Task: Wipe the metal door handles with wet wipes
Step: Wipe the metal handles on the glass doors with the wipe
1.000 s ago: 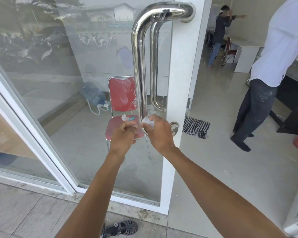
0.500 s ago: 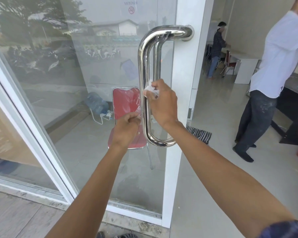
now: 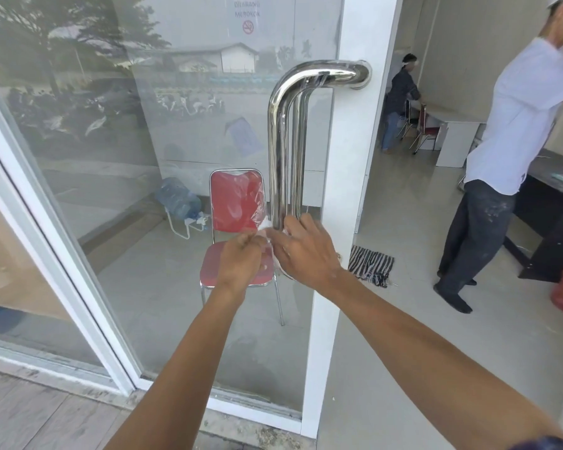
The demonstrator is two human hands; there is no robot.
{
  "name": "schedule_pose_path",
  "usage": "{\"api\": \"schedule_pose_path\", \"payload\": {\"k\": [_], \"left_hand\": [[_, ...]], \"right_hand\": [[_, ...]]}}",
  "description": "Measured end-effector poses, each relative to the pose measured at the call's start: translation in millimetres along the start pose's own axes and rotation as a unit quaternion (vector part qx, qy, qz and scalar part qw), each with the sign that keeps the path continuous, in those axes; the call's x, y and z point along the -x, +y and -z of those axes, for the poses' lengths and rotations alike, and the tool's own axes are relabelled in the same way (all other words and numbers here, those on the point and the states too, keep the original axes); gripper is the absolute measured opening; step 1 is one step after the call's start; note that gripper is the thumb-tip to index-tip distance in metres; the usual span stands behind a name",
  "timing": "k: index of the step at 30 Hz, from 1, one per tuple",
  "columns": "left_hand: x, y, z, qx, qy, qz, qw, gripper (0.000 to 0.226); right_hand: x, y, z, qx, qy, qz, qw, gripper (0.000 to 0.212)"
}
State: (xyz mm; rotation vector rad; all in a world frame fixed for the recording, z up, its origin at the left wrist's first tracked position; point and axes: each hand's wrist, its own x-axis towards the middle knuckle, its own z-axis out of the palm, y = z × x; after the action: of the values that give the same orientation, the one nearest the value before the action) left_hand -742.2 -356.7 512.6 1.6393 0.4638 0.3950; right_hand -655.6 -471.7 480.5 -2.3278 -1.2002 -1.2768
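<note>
Gripping item: right hand (image 3: 306,251), fingers curled round the lower end of the metal door handle (image 3: 278,141), a white wet wipe (image 3: 264,225) bunched between palm and tube; only a corner of the wipe shows at the left of the bar.
Left hand (image 3: 241,261): just beside the right, fingers drawn together in a loose fist; it seems to pinch a bit of wipe or film, but the blur makes that uncertain.
Handle: polished steel, upright, bent at the top into the white door frame (image 3: 355,177); a second handle (image 3: 301,151) is seen through the glass behind it.
Behind the glass: red chair (image 3: 236,206), water jug (image 3: 177,198).
Inside the doorway: striped cloth (image 3: 371,264) on the floor; a person in a white shirt (image 3: 514,125) standing.
</note>
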Motion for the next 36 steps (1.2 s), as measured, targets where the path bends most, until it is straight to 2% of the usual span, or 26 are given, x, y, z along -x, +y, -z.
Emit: {"api": "schedule_pose_path", "payload": {"k": [3, 5, 7, 9, 12, 13, 16, 18, 20, 22, 27, 31, 34, 36], "left_hand": [[2, -8, -4, 0.004, 0.0, 0.023, 1.0, 0.021], [1, -11, -6, 0.021, -0.001, 0.021, 1.0, 0.018], [-2, -9, -8, 0.041, 0.001, 0.001, 0.999, 0.017], [-5, -5, -9, 0.063, 0.011, -0.026, 0.998, 0.018], [-8, -1, -12, 0.079, 0.012, -0.055, 0.995, 0.023], [-9, -1, -14, 0.079, 0.008, -0.06, 0.995, 0.021], [-12, -3, -17, 0.063, 0.009, -0.061, 0.996, 0.018], [-14, -6, -20, 0.053, 0.019, -0.057, 0.997, 0.018], [-16, -11, -23, 0.043, 0.025, -0.039, 0.998, 0.03], [-15, -15, -25, 0.046, 0.025, -0.017, 0.999, 0.039], [-11, -22, -32, 0.044, 0.03, 0.025, 0.998, 0.028], [-15, -33, -39, 0.038, -0.006, 0.107, 0.994, 0.041], [-15, -39, -44, 0.046, -0.024, 0.127, 0.991, 0.043], [-14, -42, -44, 0.055, -0.029, 0.132, 0.989, 0.044]], "right_hand": [[12, 1, -9, 0.014, -0.009, 0.026, 1.0, 0.02], [8, 2, -8, -0.002, 0.009, 0.013, 1.0, 0.025], [-2, 3, 1, -0.054, 0.036, -0.036, 0.997, 0.03], [-14, 0, 15, -0.113, 0.067, -0.126, 0.983, 0.028], [-29, 3, 25, -0.228, 0.074, -0.313, 0.919, 0.024], [-31, 7, 24, -0.266, 0.063, -0.349, 0.897, 0.024], [-37, 17, 23, -0.361, 0.014, -0.36, 0.86, 0.022], [-42, 21, 20, -0.422, -0.042, -0.38, 0.822, 0.02], [-43, 21, 15, -0.473, -0.106, -0.402, 0.777, 0.022], [-39, 21, 8, -0.482, -0.172, -0.414, 0.753, 0.029], [-20, 26, -12, -0.407, -0.319, -0.38, 0.767, 0.037], [-4, 26, -20, -0.299, -0.447, -0.278, 0.796, 0.033], [2, 29, -24, -0.274, -0.467, -0.268, 0.797, 0.032], [-1, 32, -24, -0.303, -0.459, -0.286, 0.785, 0.033]]}}
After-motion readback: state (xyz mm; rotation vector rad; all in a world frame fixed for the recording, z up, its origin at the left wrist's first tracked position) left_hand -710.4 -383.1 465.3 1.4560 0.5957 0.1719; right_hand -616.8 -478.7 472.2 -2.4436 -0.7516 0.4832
